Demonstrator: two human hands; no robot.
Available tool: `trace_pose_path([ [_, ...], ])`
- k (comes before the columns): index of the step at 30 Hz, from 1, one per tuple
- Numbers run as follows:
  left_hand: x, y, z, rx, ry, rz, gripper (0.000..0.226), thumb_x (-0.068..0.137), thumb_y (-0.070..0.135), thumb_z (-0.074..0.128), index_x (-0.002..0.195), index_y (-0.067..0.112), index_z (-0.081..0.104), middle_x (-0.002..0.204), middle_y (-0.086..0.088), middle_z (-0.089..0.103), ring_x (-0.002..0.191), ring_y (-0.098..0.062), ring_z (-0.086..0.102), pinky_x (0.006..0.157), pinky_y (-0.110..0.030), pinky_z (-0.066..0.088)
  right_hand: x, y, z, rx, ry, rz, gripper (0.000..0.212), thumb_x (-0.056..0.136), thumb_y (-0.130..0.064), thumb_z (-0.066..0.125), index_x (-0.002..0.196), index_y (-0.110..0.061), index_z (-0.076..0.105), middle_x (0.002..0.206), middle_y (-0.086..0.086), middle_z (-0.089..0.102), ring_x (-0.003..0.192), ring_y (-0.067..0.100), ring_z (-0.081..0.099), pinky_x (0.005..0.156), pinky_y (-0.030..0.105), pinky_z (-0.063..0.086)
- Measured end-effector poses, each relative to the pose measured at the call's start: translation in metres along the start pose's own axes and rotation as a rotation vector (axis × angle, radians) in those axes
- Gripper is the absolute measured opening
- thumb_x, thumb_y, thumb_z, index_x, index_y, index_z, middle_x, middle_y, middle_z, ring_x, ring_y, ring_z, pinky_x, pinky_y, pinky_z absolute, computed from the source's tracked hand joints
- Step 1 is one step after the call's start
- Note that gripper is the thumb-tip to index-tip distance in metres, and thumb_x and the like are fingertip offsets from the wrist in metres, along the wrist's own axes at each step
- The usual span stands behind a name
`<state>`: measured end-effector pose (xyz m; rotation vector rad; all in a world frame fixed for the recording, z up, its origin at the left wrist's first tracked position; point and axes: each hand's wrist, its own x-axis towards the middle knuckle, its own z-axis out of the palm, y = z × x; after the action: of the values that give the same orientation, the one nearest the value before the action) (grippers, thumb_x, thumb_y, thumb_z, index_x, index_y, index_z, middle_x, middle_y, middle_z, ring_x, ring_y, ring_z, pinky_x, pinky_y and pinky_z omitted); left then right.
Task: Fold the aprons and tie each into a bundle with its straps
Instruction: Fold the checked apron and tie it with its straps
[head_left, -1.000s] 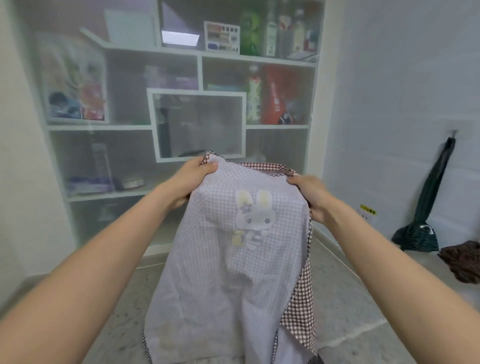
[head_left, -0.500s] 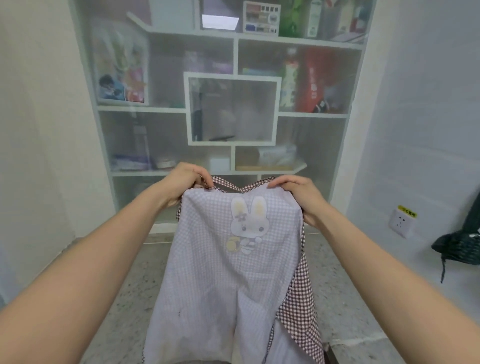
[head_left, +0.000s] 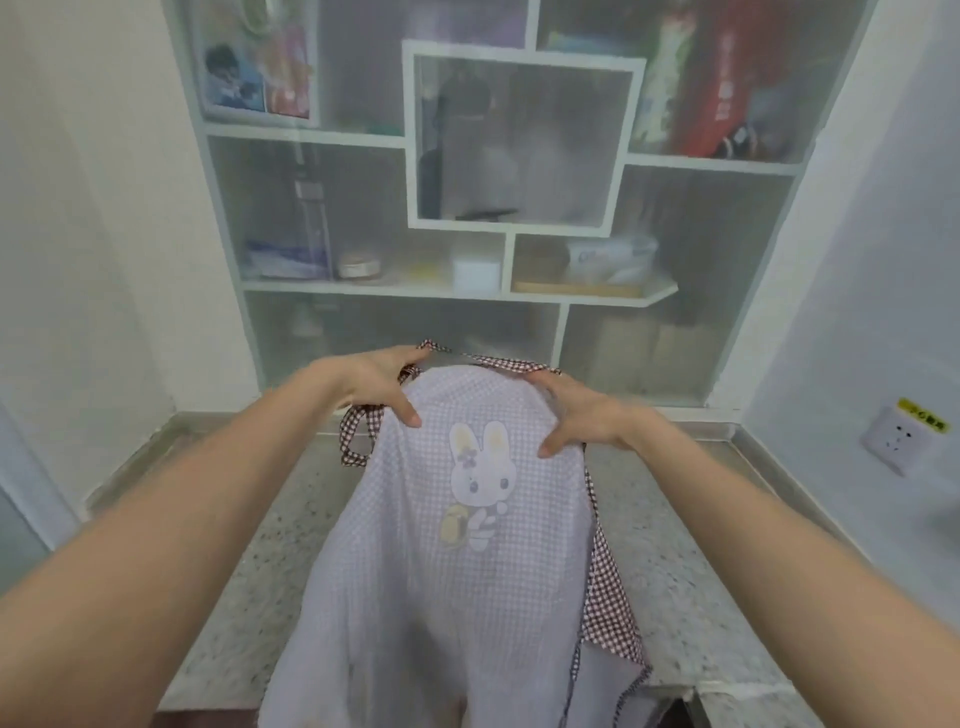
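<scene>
A pale checked apron (head_left: 457, 571) with a rabbit print lies lengthwise on a speckled stone counter (head_left: 249, 597), its dark brown checked side showing along the right edge. My left hand (head_left: 374, 384) grips the apron's top left corner, where a brown checked strap (head_left: 361, 431) loops down. My right hand (head_left: 582, 415) rests on the top right corner with fingers spread, thumb pressing the cloth. The apron's lower end runs out of view at the bottom.
A white shelf unit (head_left: 457, 291) with frosted panels stands just behind the counter, holding boxes, bottles and a red item. A plain wall closes the left side. On the right wall sits a socket (head_left: 901, 436). The counter's front edge is near the bottom.
The apron has come down from being held up in the air onto the counter. Both hands lowered with it, and the view tilted down toward the counter.
</scene>
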<state>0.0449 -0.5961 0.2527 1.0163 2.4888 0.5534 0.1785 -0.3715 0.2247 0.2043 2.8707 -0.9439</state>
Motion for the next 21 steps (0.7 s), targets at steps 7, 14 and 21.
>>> trace_pose_path([
  [7,0.118,-0.096,0.029,0.304,0.015,0.006,0.118,0.069,0.016,0.081,0.150,0.009,-0.005,0.158,0.000,-0.010,0.146,-0.014,0.002,0.115,-0.026,0.009,0.132,0.046,0.049,-0.258,-0.035,0.079,0.099,0.066,0.004,0.072,0.147,-0.018,0.020,0.143,0.006,0.031,0.137,0.026,0.023,0.112,0.032,0.022],
  [14,0.235,-0.176,0.059,0.395,0.000,0.017,0.113,0.074,0.019,0.077,0.148,0.001,-0.006,0.157,-0.003,-0.017,0.146,-0.013,0.002,0.115,-0.027,0.021,0.256,0.106,0.098,-0.208,-0.035,0.189,0.090,0.080,0.015,0.050,0.152,-0.022,0.009,0.158,-0.001,-0.004,0.145,0.024,0.007,0.119,0.035,0.011],
  [21,0.326,-0.243,0.112,0.253,-0.047,-0.058,0.099,0.080,0.012,0.071,0.150,0.008,0.001,0.158,-0.001,-0.010,0.145,-0.021,0.016,0.111,-0.032,0.030,0.334,0.157,0.150,-0.151,-0.138,0.326,0.084,0.089,0.008,0.046,0.151,-0.030,0.005,0.158,-0.008,-0.013,0.144,0.037,0.010,0.116,0.049,0.018],
])
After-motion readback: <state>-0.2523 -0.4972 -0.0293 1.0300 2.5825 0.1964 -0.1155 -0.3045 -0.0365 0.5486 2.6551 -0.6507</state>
